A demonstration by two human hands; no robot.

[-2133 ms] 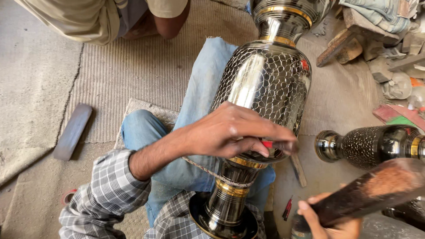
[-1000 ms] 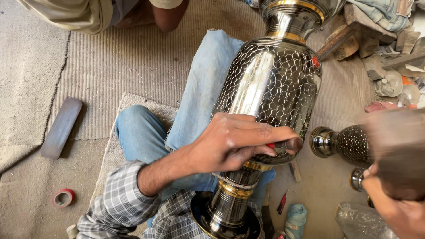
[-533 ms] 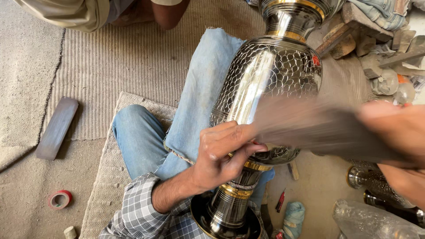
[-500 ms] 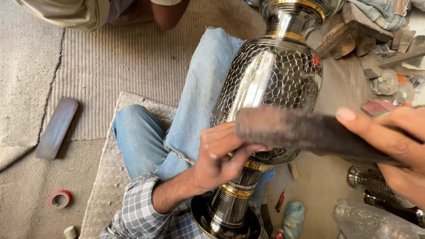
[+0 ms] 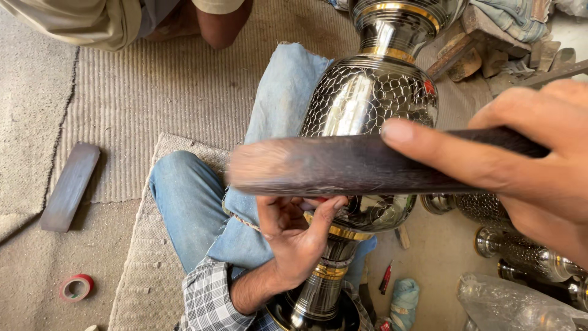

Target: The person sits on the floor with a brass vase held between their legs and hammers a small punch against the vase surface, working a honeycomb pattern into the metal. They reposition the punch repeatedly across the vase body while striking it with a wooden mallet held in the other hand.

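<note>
The right hand (image 5: pixel 527 165) grips a dark wooden mallet (image 5: pixel 343 165) lying crosswise just above the left hand (image 5: pixel 294 239), whose fingers pinch something hidden against the lower belly of the tall engraved black-and-silver metal vase (image 5: pixel 367 104) resting lengthwise on the lap.

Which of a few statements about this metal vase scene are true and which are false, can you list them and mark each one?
1. The right hand grips a dark wooden stick. True.
2. The left hand rests on the red tape roll. False: it is at the lower body of the vase; the tape roll lies apart on the floor.
3. The vase lies over a blue cloth. True.
4. The vase is plain white ceramic. False: it is shiny dark metal with gold bands.
5. A flat dark bar lies on the floor. True.
</note>
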